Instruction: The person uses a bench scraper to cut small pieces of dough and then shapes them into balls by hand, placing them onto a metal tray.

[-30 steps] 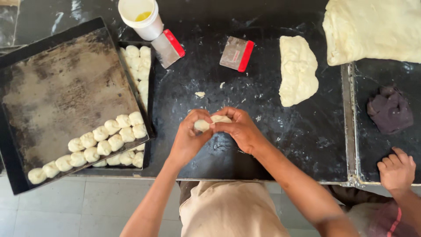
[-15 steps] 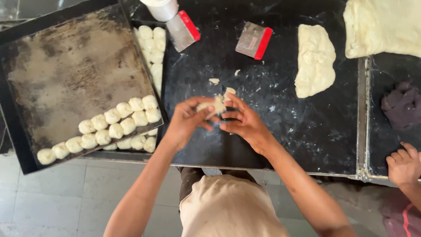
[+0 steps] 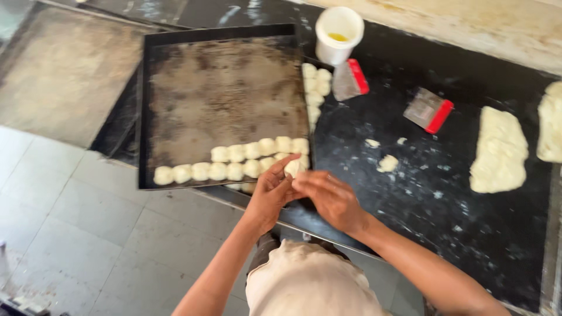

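A: Count per item, landmark: baking tray (image 3: 222, 88).

B: One dark baking tray, resting on the black tabletop (image 3: 445, 234). Roughly thirteen dough balls (image 3: 234, 164) in two rows along the tray's near edge. One second tray (image 3: 319, 61) partly hidden beneath, to the right of the first, showing about six more balls. One white cup (image 3: 338, 34) with yellow liquid just past the tray's far right corner. Two scrapers with red handles: first scraper (image 3: 350, 79) just right of the tray, second scraper (image 3: 430, 110) farther right. Two dough slabs: one long slab (image 3: 497, 151) well right of the tray, one more slab (image 3: 550, 123) at the frame edge. Three small scraps (image 3: 387, 162) on the tabletop right of the tray.

A: Edges and open room?

B: Large bare area across the tray's far and middle part. Near left corner of the tray overhanging the tabletop edge, above the tiled floor (image 3: 88, 234). Open tabletop between scraps and long slab.

A: Hand pose and grip?

B: Left hand (image 3: 270, 196) and right hand (image 3: 331, 199) together at the tray's near right corner, fingers curled inward, wrists angled toward each other. Grip nearly closed on both sides: one dough piece (image 3: 294, 168) pinched between the fingertips of both hands, just over the tray rim, touching the end of the row. Forearms running back toward the body.
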